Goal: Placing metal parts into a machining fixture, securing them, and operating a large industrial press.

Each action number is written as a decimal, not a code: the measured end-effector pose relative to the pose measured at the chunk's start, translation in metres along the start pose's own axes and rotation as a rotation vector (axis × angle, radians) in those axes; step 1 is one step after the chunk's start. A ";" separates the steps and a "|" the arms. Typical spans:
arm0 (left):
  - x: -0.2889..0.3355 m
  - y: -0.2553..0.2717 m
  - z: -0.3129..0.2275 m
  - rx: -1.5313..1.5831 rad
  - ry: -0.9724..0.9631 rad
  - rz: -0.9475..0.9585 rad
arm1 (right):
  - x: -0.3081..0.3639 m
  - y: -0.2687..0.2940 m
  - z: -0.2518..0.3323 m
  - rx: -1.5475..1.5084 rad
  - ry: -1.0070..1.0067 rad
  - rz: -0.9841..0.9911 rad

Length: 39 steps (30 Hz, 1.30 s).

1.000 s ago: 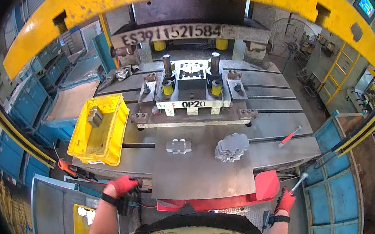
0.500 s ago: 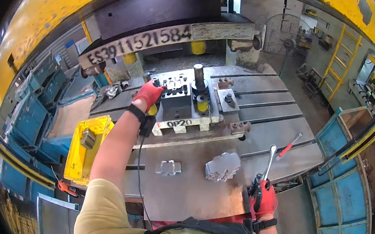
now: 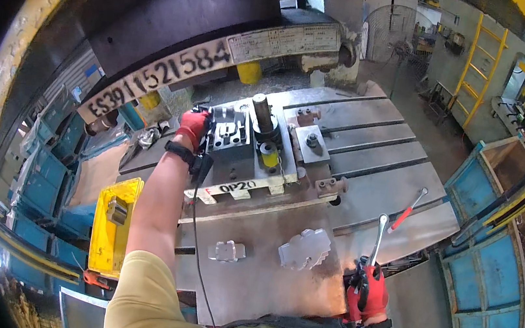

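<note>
My right grip [image 3: 369, 295] clasps a silver metal wrench [image 3: 379, 236] pointing forward; my left grip [image 3: 193, 125] (closure hidden) is beside the blocky grey steel die [image 3: 231, 150].

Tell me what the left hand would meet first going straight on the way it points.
Most likely the steel die block: the left hand is at its left side, pointing forward and slightly right. Depth is unclear, so they may be touching.

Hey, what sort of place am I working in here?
Probably a metal-pressing workshop: there's a heavy dark press block overhead, flat grey metal pieces laid out in front of you, and a long metal tool in your right hand.
</note>
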State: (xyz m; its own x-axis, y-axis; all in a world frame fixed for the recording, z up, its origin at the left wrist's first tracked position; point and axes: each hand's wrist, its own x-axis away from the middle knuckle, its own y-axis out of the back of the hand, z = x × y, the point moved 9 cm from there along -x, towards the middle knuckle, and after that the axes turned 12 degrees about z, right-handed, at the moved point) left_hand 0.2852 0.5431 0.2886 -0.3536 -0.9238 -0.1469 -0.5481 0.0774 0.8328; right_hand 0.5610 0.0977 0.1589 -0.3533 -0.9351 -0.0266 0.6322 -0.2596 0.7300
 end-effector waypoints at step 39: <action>0.339 -0.070 0.106 0.190 0.429 -0.163 | 0.094 -0.079 0.060 -1.281 -0.186 -0.029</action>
State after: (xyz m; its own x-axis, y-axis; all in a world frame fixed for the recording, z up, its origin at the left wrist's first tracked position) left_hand 0.1236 0.2645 0.1239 0.0701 -0.9975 -0.0004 -0.7130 -0.0504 0.6994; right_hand 0.4363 0.0448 0.1394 -0.4022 -0.9049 0.1395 0.7927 -0.4204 -0.4415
